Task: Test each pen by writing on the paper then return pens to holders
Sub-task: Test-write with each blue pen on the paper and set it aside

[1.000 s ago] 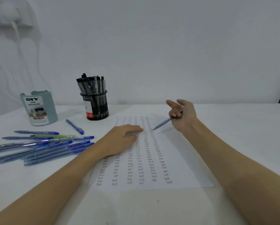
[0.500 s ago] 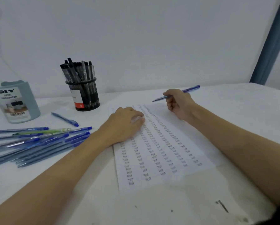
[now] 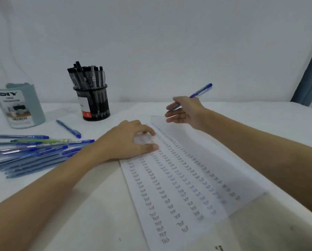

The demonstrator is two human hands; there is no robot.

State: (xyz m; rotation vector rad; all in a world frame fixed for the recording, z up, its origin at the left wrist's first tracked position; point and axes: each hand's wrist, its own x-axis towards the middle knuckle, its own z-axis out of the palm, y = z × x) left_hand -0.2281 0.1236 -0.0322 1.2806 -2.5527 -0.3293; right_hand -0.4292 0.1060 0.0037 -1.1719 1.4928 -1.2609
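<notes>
A white sheet of paper (image 3: 184, 178) covered in columns of small written words lies across the table. My left hand (image 3: 128, 140) rests on its upper left part, fingertips pressing it down. My right hand (image 3: 186, 110) hovers above the sheet's top edge and holds a blue pen (image 3: 200, 92), its capped end pointing up and to the right. A black mesh holder (image 3: 94, 104) full of black pens stands behind my left hand. A teal holder (image 3: 19, 105) with a label stands at the far left.
A heap of blue pens (image 3: 30, 153) with one green pen (image 3: 42, 141) lies at the left of the white table (image 3: 79, 205). One blue pen (image 3: 69, 128) lies apart near the holders. A white wall stands behind; a blue-grey curtain (image 3: 311, 75) hangs at right.
My right hand lifted the pen off the paper and turned it, tip toward the left, fingers now looser. The view swung right, then left again. My left hand stayed on the paper.
</notes>
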